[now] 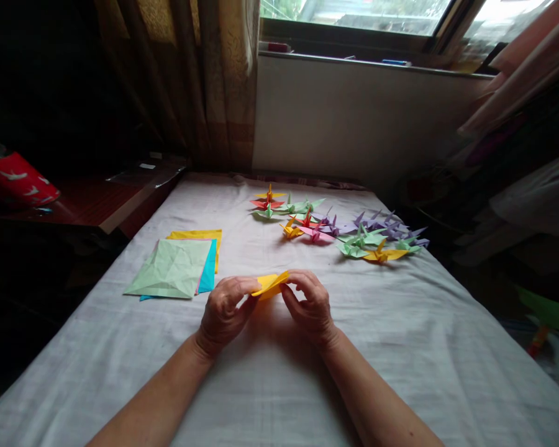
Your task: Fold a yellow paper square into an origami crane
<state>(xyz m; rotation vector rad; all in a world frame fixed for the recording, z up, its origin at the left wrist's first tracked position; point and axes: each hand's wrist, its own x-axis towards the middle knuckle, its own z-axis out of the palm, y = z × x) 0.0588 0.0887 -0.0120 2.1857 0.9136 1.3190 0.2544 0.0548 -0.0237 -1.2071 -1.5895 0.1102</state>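
A folded piece of yellow paper (271,285) is held between my two hands, just above the cloth-covered surface. My left hand (227,309) pinches its left end between thumb and fingers. On the other end, my right hand (310,304) grips the paper the same way. Beyond my hands stand several folded paper cranes in yellow (382,254), pink (315,234), green (361,238), red and purple. To the left of my left hand lies a stack of paper sheets, with a creased pale green sheet (170,268) on top and blue and yellow ones under it.
A white cloth (270,397) with wrinkles covers the surface. At the left stands a dark wooden table (116,202) with a red patterned container (18,180) and a clear plastic sheet. Curtains (214,87) and a window are at the back; hanging clothes (531,68) are at the right.
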